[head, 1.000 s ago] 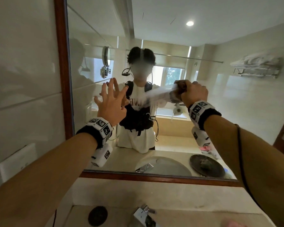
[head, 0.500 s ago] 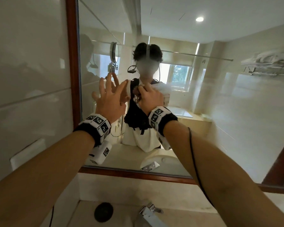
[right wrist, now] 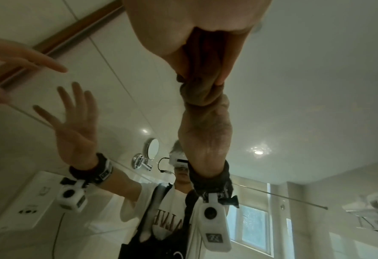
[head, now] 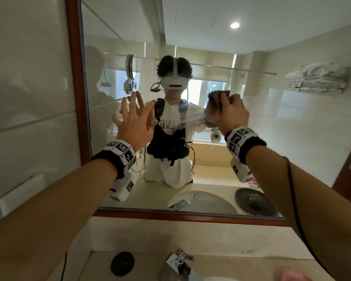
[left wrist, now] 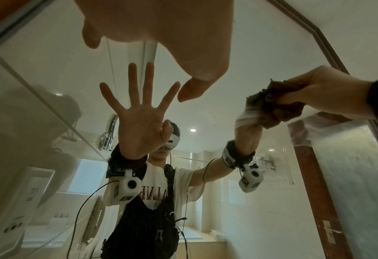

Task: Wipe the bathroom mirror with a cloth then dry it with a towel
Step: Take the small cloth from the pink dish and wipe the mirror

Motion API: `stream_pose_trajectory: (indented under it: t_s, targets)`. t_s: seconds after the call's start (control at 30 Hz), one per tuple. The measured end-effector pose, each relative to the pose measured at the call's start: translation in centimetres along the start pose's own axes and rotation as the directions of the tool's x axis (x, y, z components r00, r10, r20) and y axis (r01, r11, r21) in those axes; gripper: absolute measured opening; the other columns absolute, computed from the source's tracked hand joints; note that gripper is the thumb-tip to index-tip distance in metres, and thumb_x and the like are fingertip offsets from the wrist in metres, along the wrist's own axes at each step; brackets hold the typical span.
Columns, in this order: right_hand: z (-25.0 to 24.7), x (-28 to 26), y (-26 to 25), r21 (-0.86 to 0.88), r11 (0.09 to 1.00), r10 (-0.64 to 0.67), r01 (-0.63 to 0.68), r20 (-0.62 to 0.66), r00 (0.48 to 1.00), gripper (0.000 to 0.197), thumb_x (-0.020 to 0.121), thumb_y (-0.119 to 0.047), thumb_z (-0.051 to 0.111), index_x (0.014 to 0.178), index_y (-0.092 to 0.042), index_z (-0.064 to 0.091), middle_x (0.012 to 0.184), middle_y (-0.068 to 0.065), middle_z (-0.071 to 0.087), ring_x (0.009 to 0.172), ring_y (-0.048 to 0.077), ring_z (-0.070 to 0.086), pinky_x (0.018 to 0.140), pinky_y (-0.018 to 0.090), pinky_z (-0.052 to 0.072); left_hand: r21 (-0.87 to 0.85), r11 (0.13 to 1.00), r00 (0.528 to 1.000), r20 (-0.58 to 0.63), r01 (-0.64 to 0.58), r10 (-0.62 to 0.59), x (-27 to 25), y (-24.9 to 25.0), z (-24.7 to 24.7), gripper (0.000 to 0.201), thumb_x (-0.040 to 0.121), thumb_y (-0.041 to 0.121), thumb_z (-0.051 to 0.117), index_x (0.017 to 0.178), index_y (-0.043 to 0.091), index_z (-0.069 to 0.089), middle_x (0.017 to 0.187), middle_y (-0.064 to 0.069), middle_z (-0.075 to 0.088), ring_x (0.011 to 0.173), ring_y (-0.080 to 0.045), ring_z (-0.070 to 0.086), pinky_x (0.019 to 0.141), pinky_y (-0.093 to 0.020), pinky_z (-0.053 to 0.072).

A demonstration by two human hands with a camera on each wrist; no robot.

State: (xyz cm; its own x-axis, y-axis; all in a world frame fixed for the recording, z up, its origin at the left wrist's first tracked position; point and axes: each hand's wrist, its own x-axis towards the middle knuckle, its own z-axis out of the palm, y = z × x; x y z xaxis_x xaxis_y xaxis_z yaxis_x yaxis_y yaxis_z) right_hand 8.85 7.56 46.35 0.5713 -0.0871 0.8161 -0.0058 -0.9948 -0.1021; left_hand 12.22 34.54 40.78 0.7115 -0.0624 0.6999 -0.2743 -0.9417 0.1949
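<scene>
The wood-framed bathroom mirror (head: 272,138) fills the wall ahead. My right hand (head: 231,112) grips a bunched brown cloth (head: 213,106) and presses it on the glass at about face height, right of centre. A faint wet streak runs left from the cloth. My left hand (head: 133,120) is open with fingers spread, close to the glass near the mirror's left side; I cannot tell whether it touches. The left wrist view shows the cloth (left wrist: 270,105) crumpled in the right hand (left wrist: 330,94). In the right wrist view the cloth (right wrist: 197,92) meets its reflection.
The mirror's wooden frame (head: 75,98) borders tiled wall on the left, with a white socket panel (head: 20,197). Below are the sink's drain (head: 122,263), a chrome faucet (head: 178,262) and something pink (head: 292,276). A towel rack (head: 316,78) and dark dish (head: 253,201) appear as reflections.
My right hand with the cloth swept left to the middle of the glass, then back to the right. The left hand stayed spread in about the same place.
</scene>
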Motion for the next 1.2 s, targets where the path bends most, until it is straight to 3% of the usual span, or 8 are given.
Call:
stream_pose_trajectory:
  t_s: [0.17, 0.3, 0.43, 0.57, 0.7, 0.97, 1.07, 1.2]
  targets:
    - [2.1, -0.4, -3.0, 0.010, 0.999, -0.053, 0.053, 0.017, 0.998, 0.040, 0.092, -0.024, 0.052, 0.130, -0.012, 0.049, 0.124, 0.016, 0.048, 0.109, 0.035, 0.049, 0.078, 0.045, 0.048, -0.016, 1.000, 1.000, -0.010, 0.020, -0.021, 0.3, -0.3, 0.6, 0.084, 0.085, 0.026, 0.065, 0.153, 0.043, 0.018, 0.165, -0.009, -0.010, 0.151, -0.038, -0.007, 0.110, -0.070, 0.019]
    - [4.5, -0.7, -6.9, 0.009, 0.974, -0.227, 0.228, -0.024, 0.974, 0.035, 0.077, -0.016, 0.072, 0.109, -0.005, 0.062, 0.110, 0.017, 0.057, 0.096, 0.036, 0.057, 0.064, 0.043, 0.054, -0.015, 0.999, 0.999, -0.034, 0.040, -0.041, 0.3, -1.7, 0.7, 0.084, 0.084, 0.031, 0.067, 0.152, 0.042, 0.020, 0.165, -0.011, -0.008, 0.150, -0.041, -0.002, 0.110, -0.067, 0.023]
    - [5.8, -1.3, -12.1, 0.001, 0.936, -0.353, 0.353, 0.041, 0.935, 0.029, 0.074, -0.016, 0.075, 0.100, -0.003, 0.067, 0.110, 0.018, 0.060, 0.098, 0.036, 0.059, 0.070, 0.042, 0.054, 0.003, 0.998, 0.996, -0.056, 0.065, -0.065, 0.1, -3.5, 0.8, 0.088, 0.081, 0.031, 0.069, 0.153, 0.041, 0.020, 0.165, -0.014, -0.004, 0.149, -0.043, 0.003, 0.108, -0.066, 0.027]
    - [7.1, -2.3, -15.6, -0.010, 0.888, -0.450, 0.460, 0.184, 0.874, 0.033, 0.085, -0.018, 0.064, 0.114, -0.003, 0.062, 0.119, 0.017, 0.055, 0.109, 0.034, 0.054, 0.076, 0.041, 0.052, 0.007, 0.998, 0.993, -0.100, 0.055, -0.055, -0.2, -5.0, 0.8, 0.085, 0.081, 0.033, 0.070, 0.152, 0.038, 0.024, 0.164, -0.018, 0.004, 0.148, -0.045, 0.008, 0.105, -0.069, 0.031]
    - [6.7, -2.0, -15.9, -0.040, 0.844, -0.515, 0.535, 0.214, 0.830, 0.035, 0.089, -0.018, 0.059, 0.120, -0.001, 0.059, 0.119, 0.019, 0.057, 0.110, 0.036, 0.053, 0.084, 0.043, 0.048, -0.017, 0.997, 0.994, -0.077, 0.072, -0.073, -0.8, -6.2, 0.6, 0.085, 0.081, 0.030, 0.072, 0.153, 0.036, 0.027, 0.164, -0.016, 0.003, 0.149, -0.044, 0.005, 0.108, -0.070, 0.027]
    - [5.3, 0.4, -14.9, -0.099, 0.834, -0.546, 0.544, 0.003, 0.838, 0.021, 0.069, -0.015, 0.069, 0.086, -0.003, 0.071, 0.078, 0.015, 0.065, 0.069, 0.035, 0.063, 0.061, 0.037, 0.049, -0.030, 0.995, 0.991, -0.092, 0.090, -0.092, -0.7, -7.2, 0.3, 0.086, 0.078, 0.021, 0.071, 0.152, 0.035, 0.030, 0.164, -0.015, 0.004, 0.149, -0.042, 0.008, 0.105, -0.069, 0.031]
    - [5.9, 0.3, -15.1, -0.023, 0.856, -0.517, 0.517, -0.087, 0.852, 0.027, 0.075, -0.021, 0.051, 0.085, -0.006, 0.071, 0.079, 0.012, 0.065, 0.068, 0.033, 0.062, 0.061, 0.036, 0.049, -0.051, 0.994, 0.993, -0.064, 0.093, -0.097, -0.8, -7.3, -0.1, 0.094, 0.075, 0.017, 0.075, 0.152, 0.037, 0.026, 0.165, -0.014, -0.001, 0.150, -0.042, 0.003, 0.108, -0.068, 0.027]
    - [7.7, -2.2, -16.0, -0.023, 0.832, -0.553, 0.555, 0.062, 0.831, 0.025, 0.067, -0.014, 0.072, 0.091, -0.006, 0.070, 0.089, 0.016, 0.065, 0.081, 0.037, 0.062, 0.067, 0.046, 0.053, -0.031, 0.997, 0.996, -0.047, 0.076, -0.077, -1.4, -7.2, -0.3, 0.097, 0.073, 0.018, 0.075, 0.153, 0.038, 0.023, 0.165, -0.015, -0.001, 0.149, -0.042, 0.004, 0.103, -0.068, 0.033]
